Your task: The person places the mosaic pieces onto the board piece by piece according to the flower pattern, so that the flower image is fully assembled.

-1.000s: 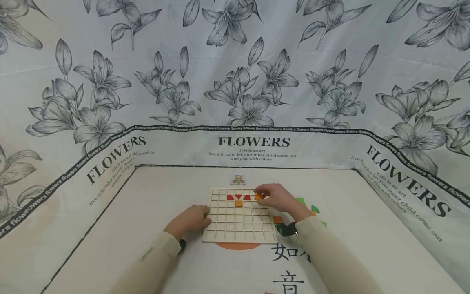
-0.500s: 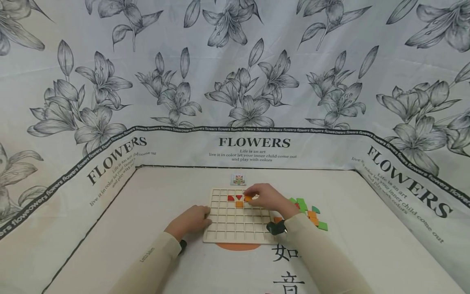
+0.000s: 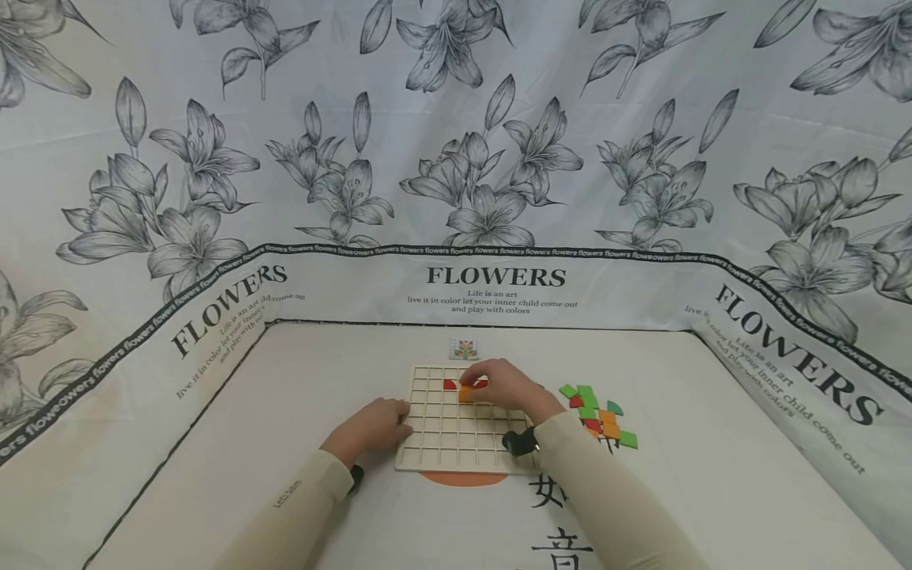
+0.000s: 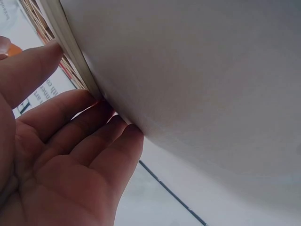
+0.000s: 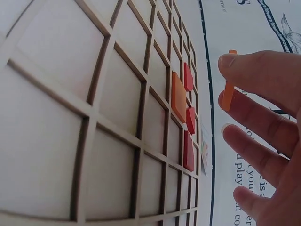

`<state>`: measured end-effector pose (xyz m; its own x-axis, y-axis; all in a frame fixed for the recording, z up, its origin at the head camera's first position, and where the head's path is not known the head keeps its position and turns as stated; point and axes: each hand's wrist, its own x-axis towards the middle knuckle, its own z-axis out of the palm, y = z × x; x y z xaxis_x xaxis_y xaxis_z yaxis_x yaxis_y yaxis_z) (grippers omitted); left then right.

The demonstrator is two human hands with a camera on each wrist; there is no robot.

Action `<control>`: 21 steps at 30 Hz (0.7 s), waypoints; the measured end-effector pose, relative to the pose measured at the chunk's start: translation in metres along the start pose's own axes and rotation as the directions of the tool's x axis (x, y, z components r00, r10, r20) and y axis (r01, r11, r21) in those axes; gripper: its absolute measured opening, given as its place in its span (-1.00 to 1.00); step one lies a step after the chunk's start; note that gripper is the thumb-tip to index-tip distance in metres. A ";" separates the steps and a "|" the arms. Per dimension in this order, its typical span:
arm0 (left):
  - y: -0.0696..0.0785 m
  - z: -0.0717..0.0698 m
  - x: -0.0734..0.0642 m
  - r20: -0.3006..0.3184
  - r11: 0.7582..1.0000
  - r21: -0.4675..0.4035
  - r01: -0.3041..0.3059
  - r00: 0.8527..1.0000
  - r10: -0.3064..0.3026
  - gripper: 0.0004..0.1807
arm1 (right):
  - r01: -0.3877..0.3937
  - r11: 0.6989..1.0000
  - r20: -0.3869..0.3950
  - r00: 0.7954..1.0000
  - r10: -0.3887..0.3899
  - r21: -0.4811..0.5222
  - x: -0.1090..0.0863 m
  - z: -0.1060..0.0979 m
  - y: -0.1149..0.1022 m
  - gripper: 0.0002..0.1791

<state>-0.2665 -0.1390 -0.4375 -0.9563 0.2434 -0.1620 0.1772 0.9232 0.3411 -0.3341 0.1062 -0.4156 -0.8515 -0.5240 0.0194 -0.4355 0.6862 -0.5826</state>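
Observation:
A pale wooden grid board lies on the table. My left hand holds its left side; in the left wrist view the thumb and fingertips meet the board's edge. Above the board's upper rows, my right hand pinches an orange tile between thumb and index finger, the tile standing on edge and apart from the grid in the right wrist view. Three red tiles sit in a row of cells, with an orange square tile beside the middle one. My right hand partly covers these in the head view.
Behind the board lies a small card with a coloured pattern. To the right are several loose green tiles, orange tiles and red tiles. A flower-printed cloth wall closes off the table's back and sides.
My right hand has moved left across the board with the orange tile, from the right-hand columns to over the red tiles. More loose tiles at the right now show. My left hand stays put.

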 end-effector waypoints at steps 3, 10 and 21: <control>0.000 0.000 0.000 0.001 1.000 -0.006 0.001 1.000 -0.001 -0.76 | 0.006 1.000 0.008 1.000 -0.006 0.024 0.002 0.002 -0.001 -0.73; -0.004 0.002 0.004 -0.007 1.000 -0.002 -0.019 1.000 0.019 -0.77 | 0.042 0.999 0.032 0.999 -0.042 0.006 0.008 0.006 -0.006 -0.75; -0.005 0.003 0.004 -0.006 1.000 -0.011 -0.020 1.000 0.020 -0.76 | 0.057 0.997 0.054 0.997 -0.054 -0.053 0.015 0.017 -0.006 -0.73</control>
<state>-0.2708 -0.1418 -0.4422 -0.9540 0.2597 -0.1499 0.1933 0.9148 0.3547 -0.3397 0.0855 -0.4258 -0.8097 -0.5867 0.0070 -0.4982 0.6811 -0.5366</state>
